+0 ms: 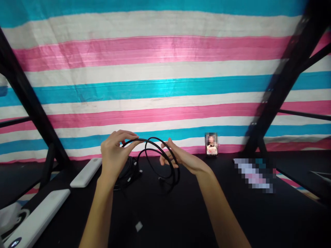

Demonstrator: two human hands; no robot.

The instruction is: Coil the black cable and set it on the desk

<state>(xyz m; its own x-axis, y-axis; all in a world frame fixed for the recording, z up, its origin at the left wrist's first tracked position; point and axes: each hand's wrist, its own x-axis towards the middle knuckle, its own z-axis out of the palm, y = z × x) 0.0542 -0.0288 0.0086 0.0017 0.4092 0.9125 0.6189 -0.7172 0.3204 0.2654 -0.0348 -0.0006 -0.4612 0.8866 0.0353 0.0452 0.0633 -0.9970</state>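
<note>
Two smooth white slabs (86, 172) lie at the left of the dark table (181, 213). The left hand (112, 155) pinches a thin black cable (157, 151), looped in coils above the table; the right hand (178, 158), fingers half open, steadies the loops. A small phone (211, 144) stands beyond; its screen is blurred.

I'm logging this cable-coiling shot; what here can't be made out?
Head view only:
- Black cable: its lower loops blend into the black table.
- Left hand grip: fingertips pinch the cable, contact partly hidden.
- Phone: screen pixelated.
- Object at right: pixelated, unidentifiable.
- White bar: cut off by the bottom-left edge.
</note>
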